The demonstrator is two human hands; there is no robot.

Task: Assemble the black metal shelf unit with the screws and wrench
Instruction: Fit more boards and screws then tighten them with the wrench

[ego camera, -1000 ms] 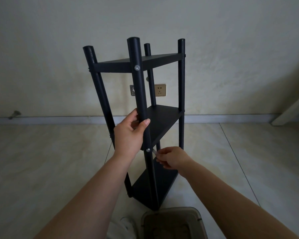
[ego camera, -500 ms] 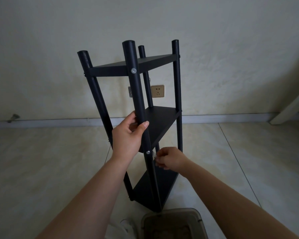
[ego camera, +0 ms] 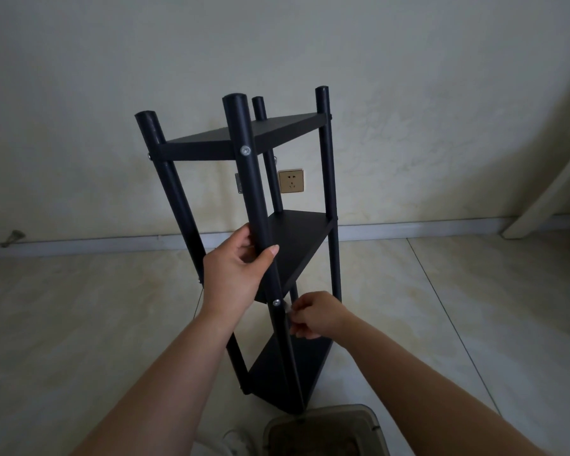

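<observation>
The black metal shelf unit (ego camera: 293,245) stands upright on the tiled floor, with three shelves between several round posts. My left hand (ego camera: 234,271) grips the nearest post just above the middle shelf. A silver screw (ego camera: 276,303) sits in that post at the middle shelf's level, and another screw (ego camera: 245,150) shows at the top shelf. My right hand (ego camera: 313,315) is just right of the middle screw and pinches a small silvery wrench (ego camera: 289,310); most of the wrench is hidden by the fingers.
A greyish plastic bin (ego camera: 323,432) sits on the floor at the bottom edge, right below the shelf's foot. A wall socket (ego camera: 291,181) is behind the shelf. A white slanted furniture leg (ego camera: 547,195) leans at the right wall.
The view has drifted, so the shelf sits lower and further left in frame. My right hand has turned beside the middle screw and dropped slightly. My left hand keeps its grip on the post.
</observation>
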